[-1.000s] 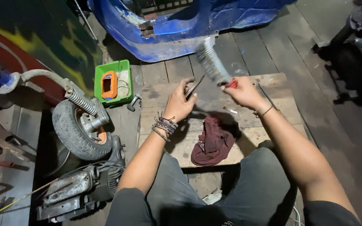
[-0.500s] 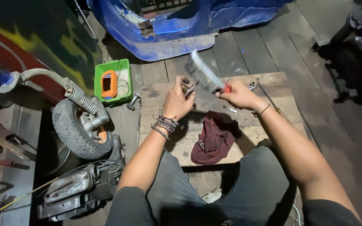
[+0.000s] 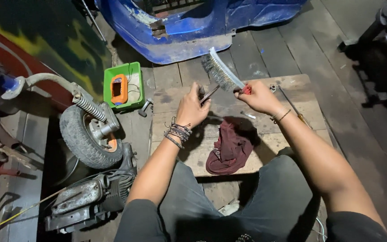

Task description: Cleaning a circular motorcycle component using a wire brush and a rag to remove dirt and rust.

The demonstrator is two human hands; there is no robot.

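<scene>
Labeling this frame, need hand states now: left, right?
Left hand: closed on a small metal part.
Right hand: closed on the wire brush by its red handle.

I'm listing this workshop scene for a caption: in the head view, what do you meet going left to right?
Small wheel → green tray → left hand holding a metal part → wire brush → right hand → screwdriver

A scooter repair workshop, this. Blue scooter body (image 3: 193, 27) on plank floor (image 3: 292, 58), loose wheel (image 3: 90, 134), engine (image 3: 90, 197) lying about
</scene>
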